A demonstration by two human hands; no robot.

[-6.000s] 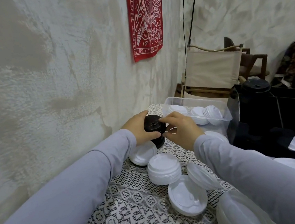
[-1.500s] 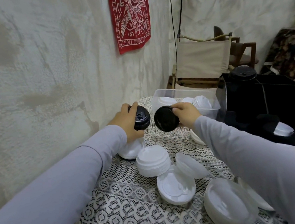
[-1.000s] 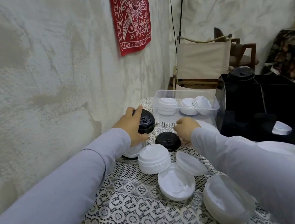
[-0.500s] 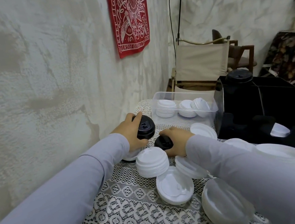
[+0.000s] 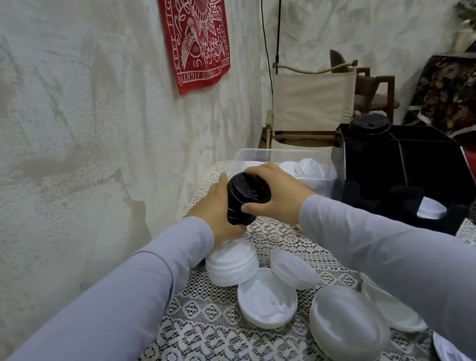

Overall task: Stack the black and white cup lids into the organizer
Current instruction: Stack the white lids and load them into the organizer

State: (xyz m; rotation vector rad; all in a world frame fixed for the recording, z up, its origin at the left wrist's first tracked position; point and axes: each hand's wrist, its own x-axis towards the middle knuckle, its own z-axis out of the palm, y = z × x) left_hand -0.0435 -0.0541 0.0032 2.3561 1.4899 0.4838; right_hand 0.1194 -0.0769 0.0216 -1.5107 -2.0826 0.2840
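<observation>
Head view, the only feed I have. The one legible text is on the red banner [image 5: 194, 26] hung on the plaster wall. White letters along its left edge read "KEEP FIGHT", and the bottom edge ends in "GOOD FIGHT" (the rest is too warped for me to read). I can make out no brand on any lid.

The stack of black lids [image 5: 248, 202] is off the table. It is held between both hands above the far part of the lace tablecloth [image 5: 214, 345]. The left hand [image 5: 213, 212] cups its left side and lower end, with the fingers wrapped behind it. The right hand [image 5: 279, 200] curls over the top rim, thumb pressed on the near side. Both hands grip the stack firmly. It is tilted: its axis runs from lower left to upper right, and its top face is turned up and toward the camera.

Just below the left wrist, a stack of white lids [image 5: 232, 264] sits upright on the cloth. An upturned white lid [image 5: 266, 301] lies beside it, with another lid [image 5: 292, 269] tilted against its rim. The black organizer [image 5: 417, 169] stands to the right, apart from the hands. A black lid [image 5: 367, 125] shows at its top far corner and a white lid [image 5: 430, 208] sits in a front slot. A clear bin [image 5: 257, 155] holding white lids sits just behind the hands.
</observation>
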